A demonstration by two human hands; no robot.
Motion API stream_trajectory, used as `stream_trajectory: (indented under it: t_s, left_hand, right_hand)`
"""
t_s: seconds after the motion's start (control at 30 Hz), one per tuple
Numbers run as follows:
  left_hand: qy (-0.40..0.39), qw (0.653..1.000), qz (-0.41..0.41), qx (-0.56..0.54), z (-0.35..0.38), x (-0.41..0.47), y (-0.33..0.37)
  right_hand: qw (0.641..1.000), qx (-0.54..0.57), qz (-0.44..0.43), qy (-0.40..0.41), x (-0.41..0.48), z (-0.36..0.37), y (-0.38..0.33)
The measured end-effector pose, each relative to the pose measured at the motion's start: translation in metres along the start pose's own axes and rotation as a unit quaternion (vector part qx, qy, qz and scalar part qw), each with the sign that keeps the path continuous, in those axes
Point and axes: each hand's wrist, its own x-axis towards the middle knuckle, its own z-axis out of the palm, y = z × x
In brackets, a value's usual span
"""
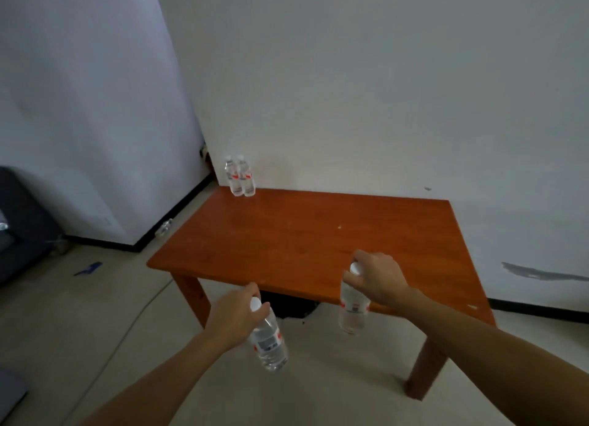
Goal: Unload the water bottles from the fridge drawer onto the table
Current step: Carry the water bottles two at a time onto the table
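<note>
Left hand grips 1 water bottle by the neck, right hand grips another bottle the same way; both hang in the air at the near edge of the wooden table, not yet set down. 2 more bottles stand upright, touching, at the table's far left corner by the wall.

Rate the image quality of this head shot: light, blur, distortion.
Head view: dim, flat light with soft shadows; wide-angle bending tilts the white walls and skews the orange-brown wooden table; the two clear plastic bottles at its far corner look soft; the bottle in the left hand is sharper than the one in the right hand.
</note>
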Motion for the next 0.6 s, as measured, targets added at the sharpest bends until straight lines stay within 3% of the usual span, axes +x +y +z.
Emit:
stream_trajectory:
  t_s: [0.3, 0.6]
  left_hand:
    - [0.053, 0.998, -0.044, 0.002, -0.048, 0.135, -0.095]
    - [-0.013, 0.998, 0.021, 0.056, -0.089, 0.278, -0.213]
  right_hand:
    - [0.999, 0.025, -0.028, -0.020, 0.176, 0.037, -0.069]
    - [0.997, 0.045, 0.048, -0.030, 0.311, 0.113, -0.134]
